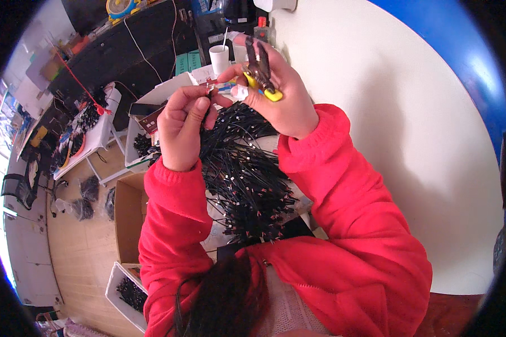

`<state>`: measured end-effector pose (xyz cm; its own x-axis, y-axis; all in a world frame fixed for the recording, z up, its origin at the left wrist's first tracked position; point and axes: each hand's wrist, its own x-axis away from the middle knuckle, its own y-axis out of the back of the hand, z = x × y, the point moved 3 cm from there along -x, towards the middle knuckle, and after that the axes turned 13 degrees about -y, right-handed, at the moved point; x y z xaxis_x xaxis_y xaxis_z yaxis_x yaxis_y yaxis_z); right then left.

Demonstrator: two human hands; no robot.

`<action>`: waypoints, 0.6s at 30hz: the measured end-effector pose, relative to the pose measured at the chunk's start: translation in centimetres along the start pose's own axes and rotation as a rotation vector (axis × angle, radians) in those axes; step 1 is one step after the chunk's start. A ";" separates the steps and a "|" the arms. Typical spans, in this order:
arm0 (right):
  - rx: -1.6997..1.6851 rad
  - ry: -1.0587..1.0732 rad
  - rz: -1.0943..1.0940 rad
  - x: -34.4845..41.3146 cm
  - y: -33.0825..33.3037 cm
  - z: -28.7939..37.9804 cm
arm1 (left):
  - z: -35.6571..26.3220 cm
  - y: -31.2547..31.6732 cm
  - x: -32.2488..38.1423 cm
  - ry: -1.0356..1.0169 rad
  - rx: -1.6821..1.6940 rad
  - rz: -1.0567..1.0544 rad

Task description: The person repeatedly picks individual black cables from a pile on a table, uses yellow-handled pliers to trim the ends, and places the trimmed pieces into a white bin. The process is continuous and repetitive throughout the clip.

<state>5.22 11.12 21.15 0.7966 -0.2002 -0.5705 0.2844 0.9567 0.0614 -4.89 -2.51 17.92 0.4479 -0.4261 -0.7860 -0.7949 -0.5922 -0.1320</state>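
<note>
My left hand (183, 122) pinches the end of a black cable (208, 110) between thumb and fingers. Small red and pale metallic bits show at the cable's tip, too fine to make out. My right hand (284, 94) is raised close by, holding a pliers-like tool (258, 73) with dark metal parts and a yellow grip, resting across the palm. White tape wraps its thumb and one fingertip. Its thumb and index finger reach toward the cable tip; whether they touch it cannot be told. Below both hands lies a large heap of black cables (246, 168) with small white connectors and reddish ends.
White bins (114, 280) and an open cardboard box (126, 219) stand to the left. A white cup (219, 59) holding a stick and a red-capped bottle (261, 29) are at the back. A pale wall (438, 147) bounds the right side. Plastic bags (82, 208) lie on the floor.
</note>
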 end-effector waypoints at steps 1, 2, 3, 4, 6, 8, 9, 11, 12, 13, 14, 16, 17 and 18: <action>0.010 -0.001 0.005 0.3 -0.4 0.8 | -0.6 -0.3 0.2 -0.003 -0.029 -0.001; 0.020 0.003 0.011 0.7 -0.7 1.6 | -1.3 -0.6 0.4 -0.001 -0.053 -0.007; 0.038 0.003 0.012 0.9 -0.9 2.1 | -1.9 -0.9 0.5 -0.007 -0.087 0.005; 0.043 0.037 0.017 1.1 -1.1 2.7 | -2.6 -1.2 0.7 -0.008 -0.116 0.012; 0.050 0.041 0.026 1.6 -1.4 3.5 | -3.7 -1.8 1.1 0.014 -0.142 -0.002; 0.063 0.045 0.026 2.1 -1.6 4.0 | -4.8 -2.3 1.4 -0.013 -0.222 0.022; 0.068 0.049 0.026 2.3 -1.8 4.3 | -5.3 -2.5 1.5 -0.023 -0.259 0.033; 0.075 0.069 0.029 2.6 -2.0 4.8 | -6.1 -2.9 1.7 -0.028 -0.270 0.014; 0.074 0.085 0.033 2.8 -2.1 5.0 | -6.4 -3.0 1.8 -0.018 -0.274 0.001; 0.075 0.096 0.034 2.9 -2.3 5.2 | -6.8 -3.2 1.9 -0.038 -0.300 -0.002; 0.064 0.086 0.036 3.0 -2.4 5.4 | -7.2 -3.3 2.0 -0.045 -0.324 -0.007; 0.043 0.056 0.034 3.4 -2.5 5.9 | -8.0 -3.5 2.2 -0.078 -0.396 -0.016; 0.032 0.051 0.042 3.5 -2.7 6.2 | -8.4 -3.6 2.2 -0.103 -0.443 -0.019; 0.020 0.045 0.049 3.6 -2.8 6.5 | -8.8 -3.6 2.3 -0.119 -0.501 -0.020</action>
<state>10.73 6.31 24.29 0.7850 -0.1429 -0.6028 0.2566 0.9606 0.1065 2.62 -7.36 21.93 0.3883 -0.3476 -0.8535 -0.4796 -0.8670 0.1349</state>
